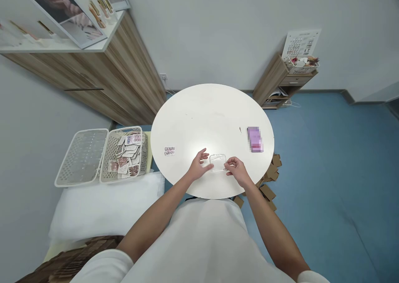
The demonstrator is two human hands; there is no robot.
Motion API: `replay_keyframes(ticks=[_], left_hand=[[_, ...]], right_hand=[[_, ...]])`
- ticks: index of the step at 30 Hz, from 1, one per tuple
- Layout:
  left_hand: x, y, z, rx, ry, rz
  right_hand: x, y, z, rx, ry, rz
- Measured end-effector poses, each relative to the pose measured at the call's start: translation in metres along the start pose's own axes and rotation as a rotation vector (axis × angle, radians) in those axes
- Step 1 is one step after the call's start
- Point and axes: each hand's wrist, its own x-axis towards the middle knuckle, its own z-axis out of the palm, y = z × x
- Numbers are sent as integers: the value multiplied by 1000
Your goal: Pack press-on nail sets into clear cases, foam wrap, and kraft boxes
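A small clear plastic case (217,162) lies on the white oval table (205,108), close to its front edge. On its left, my left hand (198,166) is open, with the fingers spread and the thumb at the case's left edge. My right hand (237,170) is closed, its thumb and fingertips pinching the right edge of the case. Farther left on the table is a small card of patterned press-on nails (169,151). To the right lie a purple packet (255,139), partly blurred, and a tiny dark item (240,129) too small to name.
A white lidded basket (144,154) of nail packets stands left of the table, beside white wrapping (109,204). Cardboard pieces (268,191) lie on the floor at the right. A wooden cabinet (131,62) and a small shelf unit (269,81) stand behind.
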Motion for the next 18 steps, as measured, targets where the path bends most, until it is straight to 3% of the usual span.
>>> replay_keyframes(ticks=[4,11,14,18], left_hand=[[-8,1,6,219,-117,83],[-7,4,23,241,-105,91],[-6,10,24,220,-95,75],[-5,19,23,204,-119,75]], right_hand=[[4,-7,-15,3,-59,1],[8,-1,-27,-71,-167,-14],[10,-6,-37,-261,-210,-155],[11,-20,-48,-570,-361,-411]])
